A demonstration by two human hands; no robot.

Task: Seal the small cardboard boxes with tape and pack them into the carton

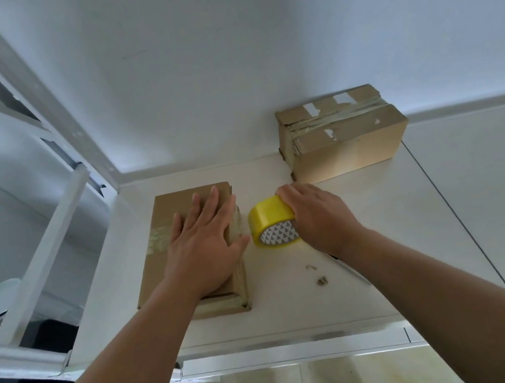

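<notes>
Evidently the left hand (201, 243) lies flat, fingers straight, on the near small box (154, 274), probably to pin its flaps shut for sealing. The right hand (318, 213) curls round the yellow tape roll (267, 219), which stands on edge on the worktop (402, 233) just beside that box. A second box (346, 142), already taped, sits well back by the wall (255, 57).

Left hand (204, 249) flat, palm down, fingers straight and spread, just left of the tape roll (266, 219). Right hand (319, 217) grips the roll's right side, fingers curled. Both forearms extended.
</notes>
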